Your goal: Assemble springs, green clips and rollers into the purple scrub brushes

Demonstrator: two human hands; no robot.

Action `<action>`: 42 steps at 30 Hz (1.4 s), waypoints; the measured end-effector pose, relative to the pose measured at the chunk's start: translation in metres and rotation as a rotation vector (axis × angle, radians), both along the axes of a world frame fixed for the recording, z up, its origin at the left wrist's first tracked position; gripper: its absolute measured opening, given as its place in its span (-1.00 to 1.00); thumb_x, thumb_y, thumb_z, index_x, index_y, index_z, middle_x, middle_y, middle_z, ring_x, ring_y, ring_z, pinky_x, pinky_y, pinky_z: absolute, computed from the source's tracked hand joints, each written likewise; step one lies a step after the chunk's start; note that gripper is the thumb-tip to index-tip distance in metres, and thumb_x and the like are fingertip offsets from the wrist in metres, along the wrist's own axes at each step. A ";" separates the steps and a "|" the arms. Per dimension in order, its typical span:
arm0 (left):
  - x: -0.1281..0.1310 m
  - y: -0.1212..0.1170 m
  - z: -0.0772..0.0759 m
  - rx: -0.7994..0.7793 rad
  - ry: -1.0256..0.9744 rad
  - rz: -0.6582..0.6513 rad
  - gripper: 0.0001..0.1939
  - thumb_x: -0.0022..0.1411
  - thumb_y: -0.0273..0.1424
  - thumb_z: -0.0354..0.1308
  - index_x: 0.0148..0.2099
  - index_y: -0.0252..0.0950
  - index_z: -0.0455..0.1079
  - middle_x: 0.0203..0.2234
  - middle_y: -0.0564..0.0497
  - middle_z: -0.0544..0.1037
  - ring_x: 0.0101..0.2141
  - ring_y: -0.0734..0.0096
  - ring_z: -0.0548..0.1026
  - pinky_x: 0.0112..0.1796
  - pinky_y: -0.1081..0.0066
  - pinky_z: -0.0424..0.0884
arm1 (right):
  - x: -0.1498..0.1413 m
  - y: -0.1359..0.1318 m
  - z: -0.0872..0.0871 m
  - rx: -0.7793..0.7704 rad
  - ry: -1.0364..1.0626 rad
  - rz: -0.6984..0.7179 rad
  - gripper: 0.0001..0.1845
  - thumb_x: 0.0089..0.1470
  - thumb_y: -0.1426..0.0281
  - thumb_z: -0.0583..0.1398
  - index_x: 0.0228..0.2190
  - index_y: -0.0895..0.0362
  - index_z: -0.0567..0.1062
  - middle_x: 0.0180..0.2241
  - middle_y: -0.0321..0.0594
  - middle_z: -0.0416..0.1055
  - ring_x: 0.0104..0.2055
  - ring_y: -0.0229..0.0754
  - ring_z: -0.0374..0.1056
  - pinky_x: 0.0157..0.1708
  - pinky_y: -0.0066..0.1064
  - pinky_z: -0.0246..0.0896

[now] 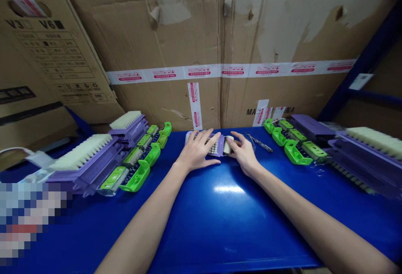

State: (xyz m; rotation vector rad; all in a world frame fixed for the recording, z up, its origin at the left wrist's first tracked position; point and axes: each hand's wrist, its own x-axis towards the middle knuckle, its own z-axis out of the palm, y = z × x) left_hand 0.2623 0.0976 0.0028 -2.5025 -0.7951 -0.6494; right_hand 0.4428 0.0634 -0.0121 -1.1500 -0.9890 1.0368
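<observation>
In the head view, a purple piece with rows of pale studs or bristle tufts (214, 146) lies near the back of the blue table. My left hand (198, 150) rests across it with fingers spread and thumb pointing right, covering much of its left part. At the piece's right end, my right hand (243, 152) pinches a small cream block (228, 145) between thumb and fingers. The block touches or nearly touches the purple end; the exact contact is hidden. Just right of that hand lies a thin dark tool, perhaps tweezers or a screwdriver (262, 143).
Purple brushes with cream bristles (83, 152) and bright green clips (138, 175) line the left side of the blue table (220, 223). More green clips (297, 153) and purple brushes (370, 156) stand on the right. Cardboard (163, 47) walls the back.
</observation>
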 end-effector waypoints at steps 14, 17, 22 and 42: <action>0.002 0.001 -0.007 0.102 0.000 0.098 -0.34 0.14 -0.11 0.15 0.21 -0.31 0.17 -0.02 -0.23 0.43 -0.02 0.05 0.38 0.01 0.11 0.19 | 0.003 0.002 -0.009 0.113 -0.139 0.095 -0.26 -0.08 0.24 0.25 0.12 0.15 0.18 -0.12 -0.05 0.49 -0.13 -0.03 0.46 -0.10 -0.11 0.38; 0.003 0.000 -0.008 0.098 0.001 0.115 -0.33 0.11 -0.10 0.18 0.20 -0.30 0.19 -0.04 -0.23 0.43 -0.04 0.03 0.38 -0.02 0.09 0.21 | 0.004 0.004 -0.012 0.159 -0.214 0.115 -0.27 -0.06 0.31 0.22 0.14 0.14 0.15 -0.13 -0.08 0.50 -0.10 -0.06 0.45 -0.03 -0.09 0.32; 0.005 0.000 -0.012 0.132 -0.004 0.155 -0.34 0.14 -0.04 0.11 0.18 -0.32 0.22 -0.05 -0.26 0.43 -0.08 0.01 0.37 -0.07 0.08 0.21 | 0.005 0.006 -0.014 0.219 -0.297 0.093 -0.28 -0.02 0.35 0.18 0.17 0.16 0.13 -0.10 -0.08 0.48 -0.06 -0.10 0.42 0.02 -0.14 0.27; 0.010 -0.002 -0.014 0.159 -0.061 0.267 -0.34 0.17 0.04 0.02 0.14 -0.34 0.25 -0.06 -0.26 0.43 -0.14 0.01 0.38 -0.11 0.08 0.22 | 0.008 0.002 0.005 0.309 -0.712 0.081 -0.21 0.03 0.41 0.10 0.27 0.18 -0.01 -0.21 -0.18 0.51 -0.20 -0.15 0.41 -0.04 -0.16 0.27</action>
